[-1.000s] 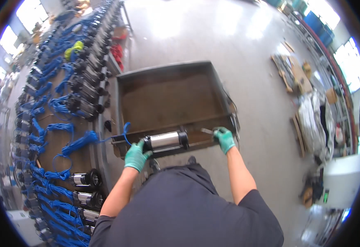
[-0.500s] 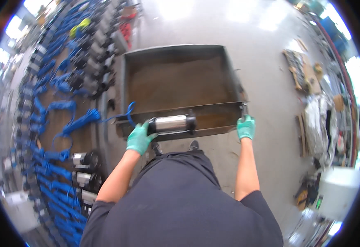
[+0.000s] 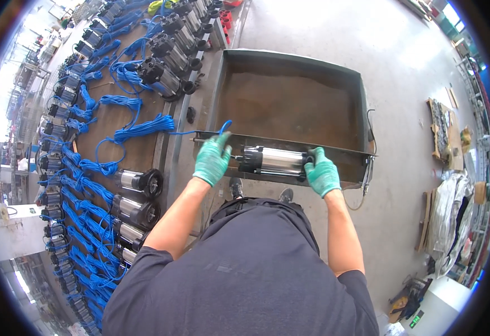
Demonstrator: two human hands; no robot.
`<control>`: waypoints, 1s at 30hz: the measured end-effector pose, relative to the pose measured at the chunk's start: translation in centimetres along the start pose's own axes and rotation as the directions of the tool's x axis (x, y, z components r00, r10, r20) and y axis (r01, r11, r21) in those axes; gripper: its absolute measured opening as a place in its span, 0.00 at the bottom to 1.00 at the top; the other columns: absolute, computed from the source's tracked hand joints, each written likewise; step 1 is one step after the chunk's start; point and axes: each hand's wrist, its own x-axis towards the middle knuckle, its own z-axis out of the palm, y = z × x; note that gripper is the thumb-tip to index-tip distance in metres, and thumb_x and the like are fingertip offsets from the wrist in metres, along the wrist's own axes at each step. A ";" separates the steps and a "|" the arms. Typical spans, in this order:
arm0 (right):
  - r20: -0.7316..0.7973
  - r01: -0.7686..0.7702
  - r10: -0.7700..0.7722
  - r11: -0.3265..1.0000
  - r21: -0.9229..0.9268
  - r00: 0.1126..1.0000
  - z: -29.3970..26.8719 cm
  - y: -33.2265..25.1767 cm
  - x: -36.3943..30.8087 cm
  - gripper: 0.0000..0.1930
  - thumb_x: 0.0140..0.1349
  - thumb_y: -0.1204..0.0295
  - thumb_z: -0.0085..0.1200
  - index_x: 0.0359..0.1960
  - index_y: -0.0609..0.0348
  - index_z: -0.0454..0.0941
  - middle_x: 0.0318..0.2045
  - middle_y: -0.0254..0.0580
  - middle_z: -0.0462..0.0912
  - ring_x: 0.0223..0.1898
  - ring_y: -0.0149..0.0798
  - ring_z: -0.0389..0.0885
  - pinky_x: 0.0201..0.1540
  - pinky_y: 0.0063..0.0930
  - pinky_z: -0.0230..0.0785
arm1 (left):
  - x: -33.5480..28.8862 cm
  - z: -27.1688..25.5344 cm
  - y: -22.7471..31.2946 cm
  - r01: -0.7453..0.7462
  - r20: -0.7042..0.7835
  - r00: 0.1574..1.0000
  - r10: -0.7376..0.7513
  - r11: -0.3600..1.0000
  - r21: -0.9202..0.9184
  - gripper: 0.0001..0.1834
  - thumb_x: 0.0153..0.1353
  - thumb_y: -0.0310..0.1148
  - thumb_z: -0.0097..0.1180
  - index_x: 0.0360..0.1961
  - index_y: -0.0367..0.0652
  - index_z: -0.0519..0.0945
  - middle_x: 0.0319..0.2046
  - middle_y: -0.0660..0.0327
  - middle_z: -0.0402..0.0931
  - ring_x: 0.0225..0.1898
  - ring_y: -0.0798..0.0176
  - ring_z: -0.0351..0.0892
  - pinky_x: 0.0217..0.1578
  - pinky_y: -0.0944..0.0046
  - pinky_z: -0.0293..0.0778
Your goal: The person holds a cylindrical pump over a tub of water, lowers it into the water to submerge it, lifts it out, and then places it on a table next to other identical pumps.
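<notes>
A pump (image 3: 278,161), a silver cylinder with black ends, lies crosswise over the narrow front section of a grey metal tank (image 3: 289,56). My right hand (image 3: 323,172), in a green glove, is closed round its right black end. Just off the left end is my gloved left hand (image 3: 212,159), fingers bent round the blue cable (image 3: 226,124) where it loops down into them. Part of that grip is hidden. From there the cable runs left to a tied blue bundle (image 3: 144,129). Brownish liquid (image 3: 295,106) seems to fill the tank's large section.
On the left, a brown bench (image 3: 144,106) carries rows of similar pumps (image 3: 138,210) and coiled blue cables. A thin hose with a fitting (image 3: 366,173) hangs at the tank's right front corner. Cardboard (image 3: 452,129) and silvery sheeting (image 3: 449,185) lie on the floor at right.
My right hand has left the tank's right corner and taken hold of the pump's right end. My left hand has moved off the pump body to the cable beside it. The view has shifted left.
</notes>
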 end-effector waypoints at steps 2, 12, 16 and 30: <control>-0.027 -0.013 0.019 0.979 0.202 0.999 0.0 4.1 -0.2 0.16 0.64 0.73 0.55 0.53 0.58 0.74 0.40 0.58 0.87 0.42 0.58 0.87 0.50 0.44 0.77 | 1.7 -2.9 2.2 -0.049 -0.022 0.999 0.048 0.998 -0.041 0.27 0.60 0.25 0.58 0.63 0.47 0.77 0.51 0.49 0.81 0.54 0.43 0.77 0.58 0.49 0.74; -0.310 0.032 -0.049 0.998 -0.060 0.949 2.9 14.3 0.2 0.17 0.65 0.78 0.51 0.54 0.49 0.79 0.50 0.49 0.81 0.43 0.60 0.84 0.47 0.51 0.78 | 6.9 -2.3 9.0 -0.371 0.093 0.925 0.369 0.928 0.012 0.36 0.54 0.24 0.59 0.68 0.49 0.71 0.65 0.54 0.72 0.70 0.41 0.64 0.68 0.44 0.64; -0.410 -0.074 0.024 0.992 -0.106 0.912 3.8 13.2 0.4 0.16 0.65 0.77 0.52 0.51 0.47 0.82 0.51 0.49 0.81 0.41 0.59 0.86 0.46 0.51 0.79 | 7.5 -0.5 10.5 -0.406 0.144 0.908 0.392 0.910 0.085 0.27 0.64 0.33 0.62 0.65 0.49 0.74 0.56 0.50 0.79 0.61 0.43 0.74 0.63 0.46 0.69; -0.215 -0.180 0.158 0.980 -0.087 0.964 7.4 12.6 1.0 0.20 0.61 0.74 0.59 0.55 0.53 0.73 0.49 0.59 0.80 0.45 0.66 0.84 0.47 0.53 0.78 | 5.9 0.9 8.7 -0.008 0.135 0.991 0.023 0.994 -0.108 0.14 0.74 0.35 0.53 0.56 0.45 0.79 0.37 0.44 0.84 0.39 0.39 0.84 0.40 0.50 0.79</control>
